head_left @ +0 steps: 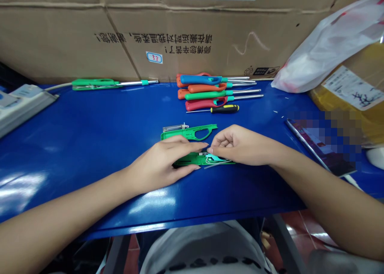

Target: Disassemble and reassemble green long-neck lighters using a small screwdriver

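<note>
My left hand (pixel 163 162) lies over a green plastic lighter half-shell (pixel 195 159) on the blue table (pixel 90 146), fingers pressed along it. My right hand (pixel 237 144) is curled at the shell's right end, its fingertips pinched on a small teal part (pixel 213 158) with thin wires beside it. A second green shell half (pixel 192 132) with a metal tip lies just beyond the hands.
Several long-nosed lighters (pixel 210 92) in blue, orange, green and red are stacked at the back, with a black-and-yellow screwdriver (pixel 223 109) in front. Another green lighter (pixel 99 83) lies back left. A cardboard box (pixel 120 30), plastic bag (pixel 327 46), phone (pixel 324 146) and grey device (pixel 21 104) surround the table.
</note>
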`<state>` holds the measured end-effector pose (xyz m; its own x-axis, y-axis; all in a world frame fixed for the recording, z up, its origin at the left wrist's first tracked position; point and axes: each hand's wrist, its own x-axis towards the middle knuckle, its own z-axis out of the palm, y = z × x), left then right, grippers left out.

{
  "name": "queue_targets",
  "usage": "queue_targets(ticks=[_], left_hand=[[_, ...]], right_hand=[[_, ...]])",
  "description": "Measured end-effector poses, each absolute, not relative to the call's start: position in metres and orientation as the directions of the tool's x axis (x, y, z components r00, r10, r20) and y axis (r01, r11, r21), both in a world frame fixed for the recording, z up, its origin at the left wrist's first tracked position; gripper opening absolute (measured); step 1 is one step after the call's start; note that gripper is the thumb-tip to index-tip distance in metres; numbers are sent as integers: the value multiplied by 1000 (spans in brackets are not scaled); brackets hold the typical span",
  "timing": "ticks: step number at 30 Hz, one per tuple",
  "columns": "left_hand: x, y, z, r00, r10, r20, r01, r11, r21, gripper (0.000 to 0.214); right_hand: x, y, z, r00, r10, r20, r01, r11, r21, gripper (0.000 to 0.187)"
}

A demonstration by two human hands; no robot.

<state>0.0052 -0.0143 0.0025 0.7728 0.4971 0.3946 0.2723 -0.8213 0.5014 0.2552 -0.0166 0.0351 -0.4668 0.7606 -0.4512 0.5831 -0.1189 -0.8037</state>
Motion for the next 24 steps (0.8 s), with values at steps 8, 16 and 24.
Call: queue_targets(ticks=[8, 16, 24], left_hand=[[6, -15, 3, 761, 521, 388, 267, -795, 544, 42], [6, -16, 5, 765, 504, 401, 277, -820, 502, 43], [6, -17, 2, 761, 503, 410, 272, -821, 502, 43]], right_hand=[[252, -18, 29, -463, 815, -348, 555, -39, -831, 24], [248, -18, 31, -409, 820, -400, 555, -124, -823, 22], [249, -16, 33, -400, 793, -459, 546, -196, -814, 26]])
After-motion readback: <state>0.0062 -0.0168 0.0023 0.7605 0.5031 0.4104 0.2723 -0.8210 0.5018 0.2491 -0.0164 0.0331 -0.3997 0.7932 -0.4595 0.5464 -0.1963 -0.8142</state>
